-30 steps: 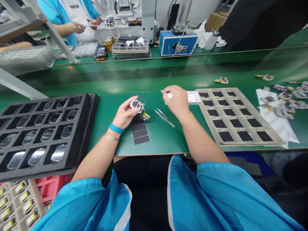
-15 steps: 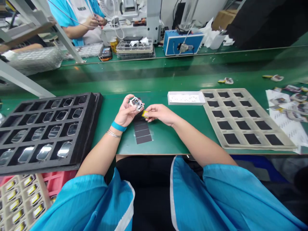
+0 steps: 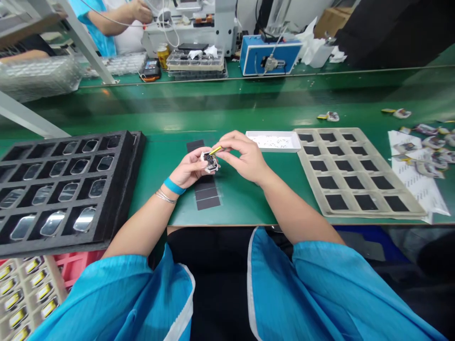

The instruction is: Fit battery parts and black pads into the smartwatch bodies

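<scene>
My left hand (image 3: 190, 168) is closed around the edge of a small white-rimmed electronic housing (image 3: 210, 164), its dark circuitry facing up. Between the thumb and fingers of my right hand (image 3: 243, 155) is a thin yellow battery (image 3: 215, 150), tilted over the top of the housing. Whether a wire joins the two is too small to see. Both hands are above a strip of black adhesive pieces (image 3: 206, 194) on the green table. Just behind my right hand lies a white shallow box (image 3: 275, 142) with tiny bits in it.
A black foam tray (image 3: 117, 189) with glassy covers stands at left, above a beige tray (image 3: 53, 274) of yellow-topped units. To the right lie a beige compartment tray (image 3: 313, 189) with black squares and several loose assemblies (image 3: 432, 156). Across the bench is a co-worker's arm (image 3: 113, 21).
My right hand has risen, lifting the yellow battery from below the housing to above it. My left hand has lowered slightly and turned the housing. The co-worker's hand has moved up.
</scene>
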Demonstrator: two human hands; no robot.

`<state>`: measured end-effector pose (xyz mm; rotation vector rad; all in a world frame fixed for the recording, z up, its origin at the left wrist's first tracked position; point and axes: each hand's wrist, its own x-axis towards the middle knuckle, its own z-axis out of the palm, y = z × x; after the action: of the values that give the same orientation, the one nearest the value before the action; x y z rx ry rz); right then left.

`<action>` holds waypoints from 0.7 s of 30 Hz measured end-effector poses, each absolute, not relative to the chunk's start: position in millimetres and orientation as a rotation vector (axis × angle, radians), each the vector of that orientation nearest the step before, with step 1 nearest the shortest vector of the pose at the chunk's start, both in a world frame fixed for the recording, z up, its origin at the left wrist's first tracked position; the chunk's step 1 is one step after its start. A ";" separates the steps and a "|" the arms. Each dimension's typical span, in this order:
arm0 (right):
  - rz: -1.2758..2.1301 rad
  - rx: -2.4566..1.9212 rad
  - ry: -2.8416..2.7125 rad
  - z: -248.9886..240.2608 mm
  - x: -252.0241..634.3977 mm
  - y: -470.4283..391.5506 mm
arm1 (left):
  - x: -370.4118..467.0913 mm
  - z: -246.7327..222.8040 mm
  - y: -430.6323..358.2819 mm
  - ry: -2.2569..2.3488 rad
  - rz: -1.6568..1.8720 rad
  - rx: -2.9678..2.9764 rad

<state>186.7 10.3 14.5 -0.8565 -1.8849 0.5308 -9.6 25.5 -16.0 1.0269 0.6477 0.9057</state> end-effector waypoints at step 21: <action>0.431 -1.131 -1.859 -30.8 161.0 34.2 | 2.6 -15.7 31.9 1.030 0.934 0.898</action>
<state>161.0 34.2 -30.8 -1.1307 -1.8588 0.4312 2.6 31.9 -15.7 0.8982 1.0295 0.9340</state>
